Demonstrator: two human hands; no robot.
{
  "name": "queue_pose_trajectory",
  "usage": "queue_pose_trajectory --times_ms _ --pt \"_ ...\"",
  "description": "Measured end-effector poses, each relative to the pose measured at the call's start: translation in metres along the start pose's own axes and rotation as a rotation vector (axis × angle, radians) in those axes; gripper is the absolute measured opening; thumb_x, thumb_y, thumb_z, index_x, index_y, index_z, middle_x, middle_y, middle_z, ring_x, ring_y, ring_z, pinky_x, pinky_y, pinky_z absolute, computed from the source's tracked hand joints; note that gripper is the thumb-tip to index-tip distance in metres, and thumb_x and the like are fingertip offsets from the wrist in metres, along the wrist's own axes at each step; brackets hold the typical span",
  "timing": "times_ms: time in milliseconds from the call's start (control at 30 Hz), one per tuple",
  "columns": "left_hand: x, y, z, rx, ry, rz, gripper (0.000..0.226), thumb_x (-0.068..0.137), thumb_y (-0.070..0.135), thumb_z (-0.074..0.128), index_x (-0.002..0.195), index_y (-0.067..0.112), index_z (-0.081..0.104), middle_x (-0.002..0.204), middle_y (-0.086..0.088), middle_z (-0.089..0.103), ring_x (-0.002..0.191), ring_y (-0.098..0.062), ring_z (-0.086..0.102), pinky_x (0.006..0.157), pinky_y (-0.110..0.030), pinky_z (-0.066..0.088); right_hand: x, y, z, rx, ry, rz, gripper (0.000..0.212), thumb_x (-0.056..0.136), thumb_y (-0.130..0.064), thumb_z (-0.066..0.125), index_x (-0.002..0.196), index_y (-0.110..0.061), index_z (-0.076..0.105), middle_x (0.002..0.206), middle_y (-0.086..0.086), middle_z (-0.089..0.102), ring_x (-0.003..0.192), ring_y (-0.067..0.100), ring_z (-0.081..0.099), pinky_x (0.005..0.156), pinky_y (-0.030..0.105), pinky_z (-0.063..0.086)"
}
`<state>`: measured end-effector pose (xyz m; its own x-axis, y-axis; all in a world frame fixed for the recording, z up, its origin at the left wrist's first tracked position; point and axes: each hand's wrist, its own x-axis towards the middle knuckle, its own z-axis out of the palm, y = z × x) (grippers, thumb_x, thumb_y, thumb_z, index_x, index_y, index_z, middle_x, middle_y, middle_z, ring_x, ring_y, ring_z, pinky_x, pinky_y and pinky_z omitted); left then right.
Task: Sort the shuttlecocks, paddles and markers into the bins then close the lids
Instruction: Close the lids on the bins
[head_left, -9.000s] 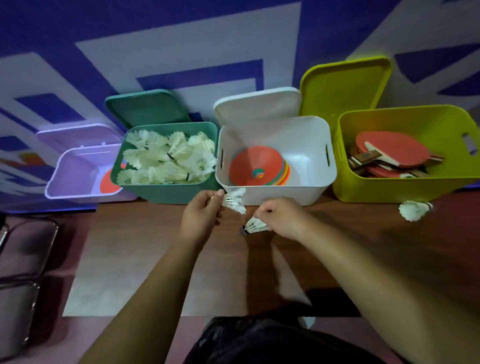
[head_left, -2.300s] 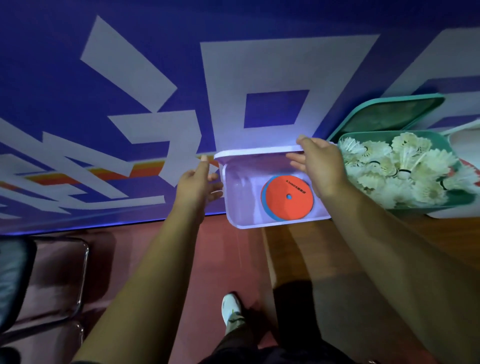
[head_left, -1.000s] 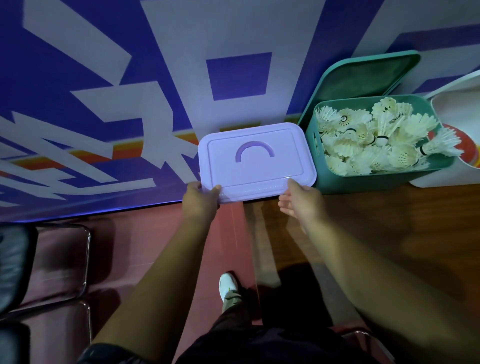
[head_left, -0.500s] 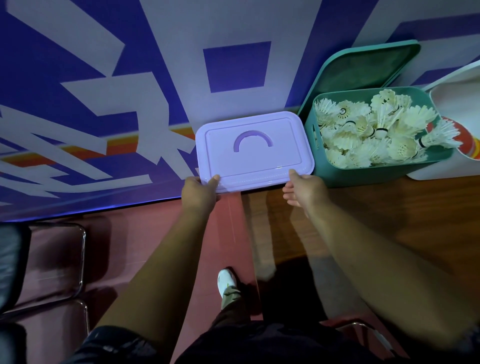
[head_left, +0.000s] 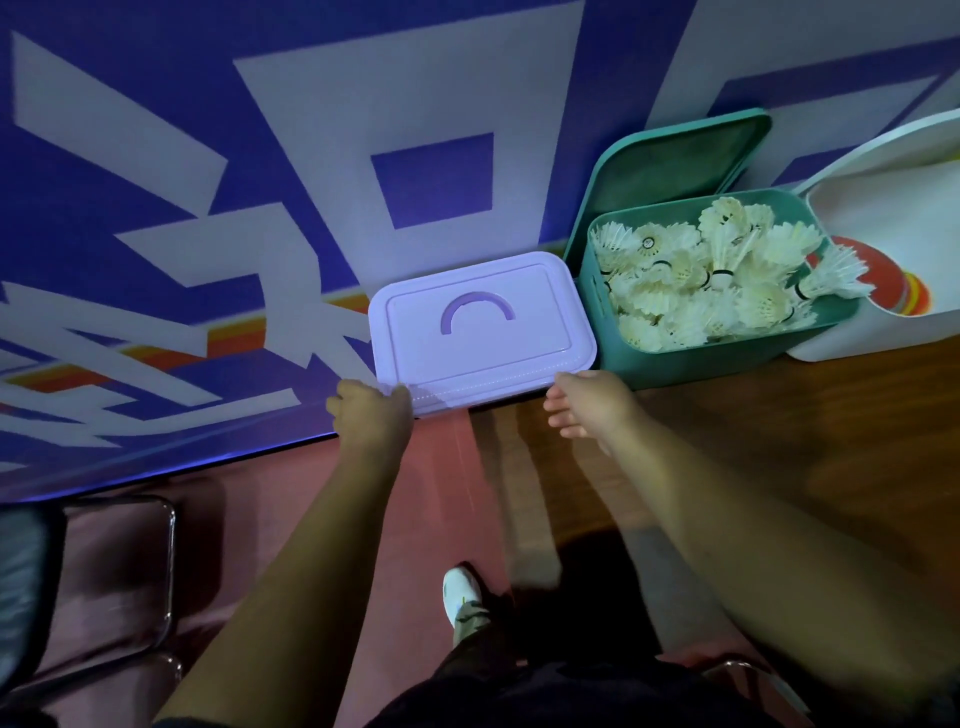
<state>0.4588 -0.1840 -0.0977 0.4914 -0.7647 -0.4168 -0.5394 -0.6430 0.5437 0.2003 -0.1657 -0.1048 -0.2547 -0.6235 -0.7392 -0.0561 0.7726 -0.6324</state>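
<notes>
- A blue-and-white patterned wall (head_left: 311, 156) is rising behind the desk (head_left: 779, 415).
- A chrome-framed chair (head_left: 161, 561) is standing left of the desk.
- A white shoe (head_left: 460, 590) is resting on the red floor (head_left: 431, 483) beside the desk.

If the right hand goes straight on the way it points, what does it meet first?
Most likely the purple lid: the right hand points up-left toward its near right corner and is close to it. Whether they touch I cannot tell.

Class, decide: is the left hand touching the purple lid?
Touching. The head view shows the left hand with its thumb on the near corner of the purple lid.
</notes>
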Motion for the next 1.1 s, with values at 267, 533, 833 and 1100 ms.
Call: queue_pose_trajectory --times_ms 267,533,833,1100 --pt "-0.050 0.140 0.006 0.055 -0.064 0.627 0.044 0.096 0.025 0.063 0.138 0.010 0.058 0.137 -0.007 0.057 0.121 -0.026 0.059 0.094 -0.029 0.042 -0.045 -0.051 -0.062 0.093 -0.060 -0.195 0.023 0.105 -0.023 0.056 0.094 -0.007 0.070 0.086 0.009 0.076 0.062 0.022 0.067 0.061 0.032 0.053" --pt "-0.100 0.263 0.058 0.072 -0.149 0.906 0.039 0.096 0.018 0.061 0.134 0.010 0.061 0.133 -0.010 0.059 0.115 -0.027 0.062 0.096 -0.030 0.046 -0.055 -0.087 -0.179 0.276 0.055 -0.342 0.024 0.103 -0.024 0.060 0.097 -0.005 0.073 0.089 0.012 0.078 0.066 0.022 0.065 0.063 0.035 0.053" --pt "-0.120 0.338 0.122 0.151 -0.056 0.946 0.053 0.091 0.010 0.061 0.144 0.010 0.056 0.143 -0.012 0.052 0.130 -0.032 0.051 0.108 -0.041 0.046 -0.026 -0.060 -0.267 0.365 0.168 -0.256 0.024 0.104 -0.025 0.057 0.091 -0.011 0.071 0.085 0.007 0.077 0.064 0.018 0.063 0.063 0.033 0.055" --pt "-0.120 0.362 0.141 0.413 0.112 0.924 0.054 0.089 0.010 0.054 0.143 0.017 0.056 0.141 -0.011 0.053 0.129 -0.037 0.043 0.103 -0.050 0.047 0.002 -0.048 -0.310 0.304 0.198 -0.357 0.018 0.101 -0.023 0.056 0.095 -0.016 0.071 0.086 0.001 0.077 0.060 0.012 0.065 0.059 0.031 0.055"
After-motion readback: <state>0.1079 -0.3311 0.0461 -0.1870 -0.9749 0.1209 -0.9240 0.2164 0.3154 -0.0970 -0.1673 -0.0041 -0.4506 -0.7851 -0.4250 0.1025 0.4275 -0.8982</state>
